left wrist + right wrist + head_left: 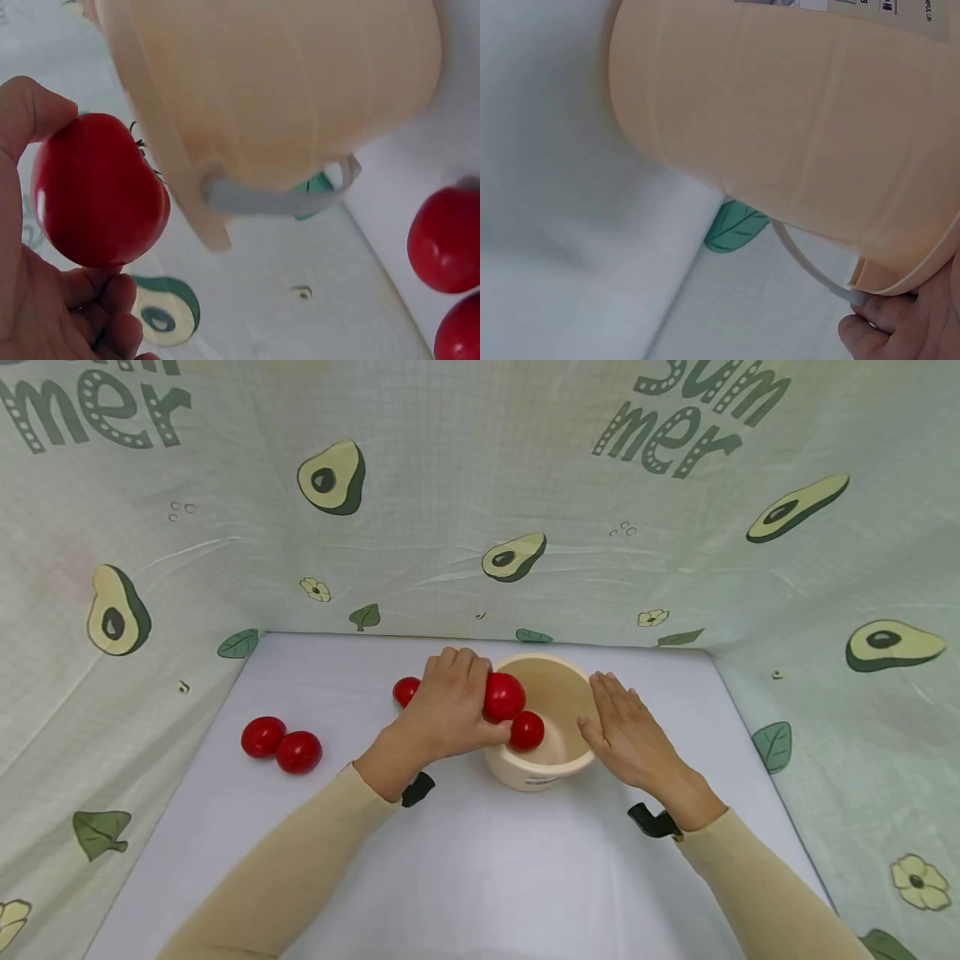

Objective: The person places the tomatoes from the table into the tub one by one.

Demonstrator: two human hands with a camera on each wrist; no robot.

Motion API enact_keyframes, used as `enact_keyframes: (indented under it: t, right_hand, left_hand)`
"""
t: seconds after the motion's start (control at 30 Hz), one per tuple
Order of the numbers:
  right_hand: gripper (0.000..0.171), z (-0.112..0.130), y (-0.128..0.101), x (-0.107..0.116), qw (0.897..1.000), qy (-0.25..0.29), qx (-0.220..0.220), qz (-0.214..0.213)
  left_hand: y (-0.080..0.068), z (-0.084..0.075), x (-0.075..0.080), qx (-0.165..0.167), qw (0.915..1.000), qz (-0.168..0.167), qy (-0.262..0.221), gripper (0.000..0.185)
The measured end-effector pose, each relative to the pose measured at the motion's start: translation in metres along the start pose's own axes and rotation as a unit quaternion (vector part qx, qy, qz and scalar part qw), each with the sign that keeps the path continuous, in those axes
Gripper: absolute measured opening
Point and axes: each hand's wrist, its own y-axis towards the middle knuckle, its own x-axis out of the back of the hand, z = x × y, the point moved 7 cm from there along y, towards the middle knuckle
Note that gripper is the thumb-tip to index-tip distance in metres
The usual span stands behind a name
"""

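Observation:
My left hand (453, 702) grips a red tomato (504, 697) over the left rim of a cream plastic bucket (517, 772). In the left wrist view that tomato (97, 191) sits between thumb and fingers, its green stem toward the bucket (277, 82). A second tomato (527, 731) shows in the bucket's mouth, just beside the left thumb. My right hand (633, 735) rests at the right rim, fingers extended and thumb spread over the opening. The right wrist view has its fingertips (866, 326) by the rim and the grey handle (810, 266).
Two tomatoes (281, 745) lie side by side on the white table (510, 877) at the left. Another tomato (407, 692) is partly hidden behind my left hand. A pale cloth (427, 543) printed with avocados rises behind and at both sides of the table.

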Motion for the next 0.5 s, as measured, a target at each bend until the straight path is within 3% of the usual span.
enact_keyframes:
  t: [0.13, 0.5]
  right_hand:
    - [0.073, 0.000, 0.000, 0.000, 1.000, 0.000, 0.001, 0.000]
    - [0.072, -0.001, 0.001, -0.001, 1.000, 0.002, 0.003, -0.002]
  left_hand:
    - [0.003, -0.008, -0.012, -0.010, 0.9995, 0.031, -0.002, 0.063]
    - [0.007, -0.010, -0.031, -0.014, 0.9955, 0.092, 0.014, 0.062]
